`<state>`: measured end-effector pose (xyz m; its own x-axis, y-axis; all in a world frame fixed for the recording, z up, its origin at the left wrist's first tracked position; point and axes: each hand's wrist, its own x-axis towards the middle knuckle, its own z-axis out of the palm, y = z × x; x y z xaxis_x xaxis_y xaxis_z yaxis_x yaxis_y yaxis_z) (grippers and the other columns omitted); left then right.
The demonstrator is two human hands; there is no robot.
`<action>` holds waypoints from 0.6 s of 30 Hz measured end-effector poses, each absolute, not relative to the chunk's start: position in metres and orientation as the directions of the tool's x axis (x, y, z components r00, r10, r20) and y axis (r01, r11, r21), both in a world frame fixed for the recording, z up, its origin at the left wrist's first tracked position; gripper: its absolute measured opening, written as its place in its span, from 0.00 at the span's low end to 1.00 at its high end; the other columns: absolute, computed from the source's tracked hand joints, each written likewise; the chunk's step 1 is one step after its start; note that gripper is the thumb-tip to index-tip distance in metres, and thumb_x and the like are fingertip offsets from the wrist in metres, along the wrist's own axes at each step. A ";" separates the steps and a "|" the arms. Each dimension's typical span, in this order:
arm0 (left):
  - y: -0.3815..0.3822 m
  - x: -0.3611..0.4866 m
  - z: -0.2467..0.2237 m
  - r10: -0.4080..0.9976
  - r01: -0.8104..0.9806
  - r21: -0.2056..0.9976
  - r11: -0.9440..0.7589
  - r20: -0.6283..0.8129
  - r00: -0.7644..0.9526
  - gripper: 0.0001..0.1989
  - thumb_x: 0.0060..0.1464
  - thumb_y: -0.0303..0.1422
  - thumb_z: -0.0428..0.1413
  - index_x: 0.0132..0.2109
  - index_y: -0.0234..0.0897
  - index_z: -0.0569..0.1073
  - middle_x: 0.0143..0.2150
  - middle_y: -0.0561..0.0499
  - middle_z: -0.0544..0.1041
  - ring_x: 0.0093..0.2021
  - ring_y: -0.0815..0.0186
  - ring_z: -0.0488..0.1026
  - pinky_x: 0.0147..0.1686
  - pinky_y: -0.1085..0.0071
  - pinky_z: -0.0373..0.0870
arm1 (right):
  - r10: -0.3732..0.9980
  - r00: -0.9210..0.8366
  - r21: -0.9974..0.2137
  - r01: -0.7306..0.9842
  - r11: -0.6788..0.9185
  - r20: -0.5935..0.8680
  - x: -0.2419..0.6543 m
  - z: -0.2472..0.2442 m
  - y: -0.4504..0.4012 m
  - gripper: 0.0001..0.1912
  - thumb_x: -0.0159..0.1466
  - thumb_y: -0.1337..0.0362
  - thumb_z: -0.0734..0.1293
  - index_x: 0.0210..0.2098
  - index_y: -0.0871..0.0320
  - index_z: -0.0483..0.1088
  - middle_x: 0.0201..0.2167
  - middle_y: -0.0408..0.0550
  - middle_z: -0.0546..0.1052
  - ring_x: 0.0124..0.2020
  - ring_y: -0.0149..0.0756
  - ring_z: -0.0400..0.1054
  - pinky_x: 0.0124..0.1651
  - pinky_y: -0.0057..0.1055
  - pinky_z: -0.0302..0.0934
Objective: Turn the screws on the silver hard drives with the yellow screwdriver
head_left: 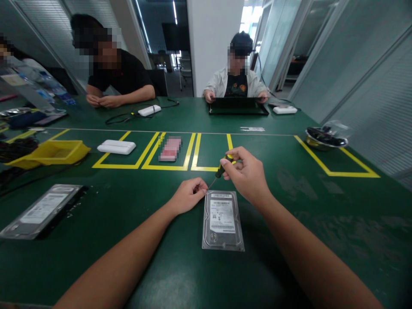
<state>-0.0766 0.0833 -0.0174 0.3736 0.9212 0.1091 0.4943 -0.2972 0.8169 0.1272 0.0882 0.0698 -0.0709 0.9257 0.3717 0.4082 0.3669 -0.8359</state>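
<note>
A hard drive (222, 219) with a white label lies flat on the green table in front of me. My right hand (246, 174) grips a screwdriver (220, 171) by its black and yellow handle. The thin shaft slants down to the drive's far left corner. At that same corner is my left hand (189, 195), its thumb and fingertips pinched together beside the screwdriver's tip. Whatever may be between those fingertips is too small to make out.
A second hard drive (45, 210) lies at the left, with tiny bits beside it. Beyond it stands a yellow tray (64, 152). White devices and a red-and-pink packet (170, 149) lie near yellow tape marks. A metal bowl (325, 139) sits right. Two people sit opposite, one holding a black panel (238, 106).
</note>
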 end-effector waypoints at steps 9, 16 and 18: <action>0.084 -0.078 -0.015 0.913 0.505 0.801 -0.321 0.119 0.391 0.07 0.59 0.33 0.53 0.36 0.34 0.73 0.31 0.52 0.75 0.32 0.68 0.70 0.32 0.73 0.63 | 0.911 -0.026 -0.774 0.518 0.363 0.411 0.130 0.066 0.091 0.13 0.61 0.53 0.68 0.37 0.55 0.65 0.29 0.43 0.75 0.27 0.32 0.72 0.32 0.31 0.64; 0.083 -0.078 -0.013 0.917 0.501 0.808 -0.308 0.113 0.382 0.08 0.59 0.32 0.53 0.36 0.34 0.73 0.31 0.52 0.75 0.31 0.68 0.70 0.31 0.74 0.63 | 0.887 -0.047 -0.716 0.571 0.401 0.459 0.130 0.068 0.089 0.13 0.65 0.51 0.64 0.35 0.54 0.65 0.24 0.43 0.72 0.27 0.34 0.70 0.32 0.31 0.62; 0.084 -0.079 -0.012 0.916 0.501 0.809 -0.308 0.111 0.384 0.07 0.58 0.32 0.53 0.36 0.34 0.74 0.31 0.52 0.75 0.31 0.68 0.70 0.31 0.74 0.63 | 0.885 -0.060 -0.715 0.564 0.412 0.463 0.130 0.069 0.087 0.13 0.65 0.52 0.64 0.35 0.54 0.65 0.24 0.43 0.73 0.27 0.33 0.70 0.33 0.31 0.62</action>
